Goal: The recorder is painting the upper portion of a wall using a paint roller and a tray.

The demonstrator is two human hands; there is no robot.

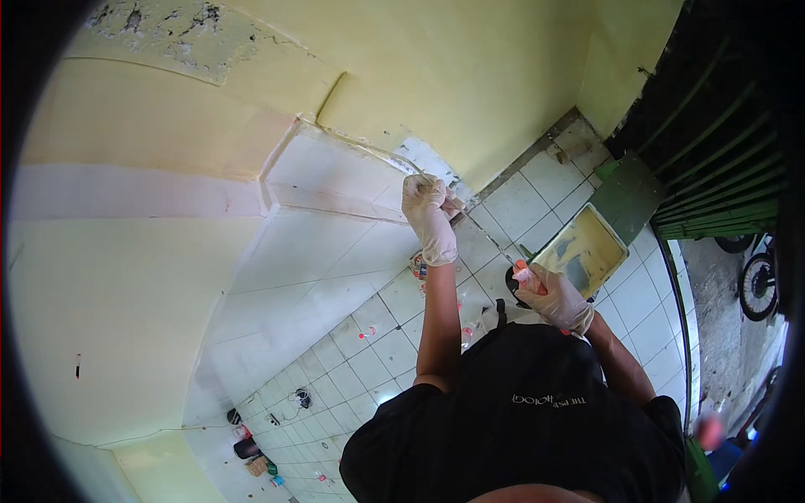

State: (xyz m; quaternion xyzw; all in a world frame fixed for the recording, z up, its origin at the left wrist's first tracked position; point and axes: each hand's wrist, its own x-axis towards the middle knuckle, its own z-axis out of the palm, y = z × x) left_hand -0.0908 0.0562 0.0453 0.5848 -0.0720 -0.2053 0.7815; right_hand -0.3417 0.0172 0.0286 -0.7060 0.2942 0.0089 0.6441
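My left hand (pixel 433 217), in a whitish glove, is raised near the wall with its fingers closed around a thin rod (pixel 487 236). From there the rod slants down to my right hand (pixel 560 298), gloved too. That hand grips a crumpled pinkish-orange piece (pixel 528 280) at the rod's lower end; whether this is a wrapping or a rag I cannot tell. Beyond my left hand, a thin line continues up along the wall, and its far end is hard to make out. Beside my right hand lies a paint tray (pixel 604 236) smeared with cream paint.
The yellow wall (pixel 465 82) meets white wall tiles (pixel 327 251); plaster peels in one patch (pixel 170 38). A green metal gate (pixel 717 201) stands at the right, with a motorcycle wheel (pixel 758 286) beyond. Plastic bottles (pixel 366 333) and cables (pixel 302 399) lie on the tiled floor (pixel 352 364).
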